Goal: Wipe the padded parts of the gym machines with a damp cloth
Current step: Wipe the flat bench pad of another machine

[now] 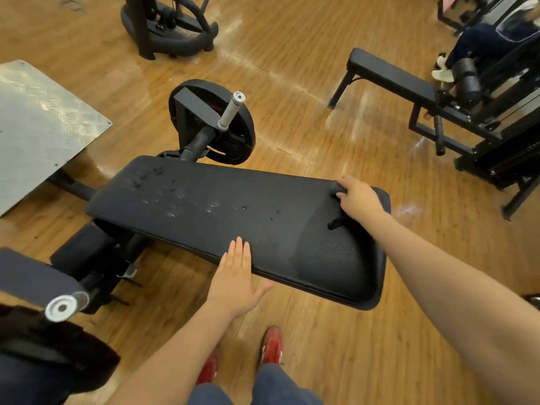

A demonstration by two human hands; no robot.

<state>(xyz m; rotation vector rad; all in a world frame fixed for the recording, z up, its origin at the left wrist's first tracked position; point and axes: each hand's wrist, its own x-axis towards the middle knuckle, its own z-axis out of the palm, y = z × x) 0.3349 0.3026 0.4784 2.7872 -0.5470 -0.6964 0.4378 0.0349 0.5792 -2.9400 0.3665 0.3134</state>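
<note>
A long black padded bench pad (204, 211) lies across the middle of the view, worn with small tears near its left end. My right hand (358, 197) grips a dark cloth (337, 222) on the pad's right end; a darker, damp-looking patch spreads around it. With fingers straight, my left hand (235, 277) rests flat on the pad's near edge.
A black weight plate (233, 141) on a grey peg stands behind the pad. A metal footplate (38, 127) is at left, a black flat bench (391, 74) and machine frame at right with a seated person's legs. Another grey peg (62, 308) is near left. Wooden floor lies all around.
</note>
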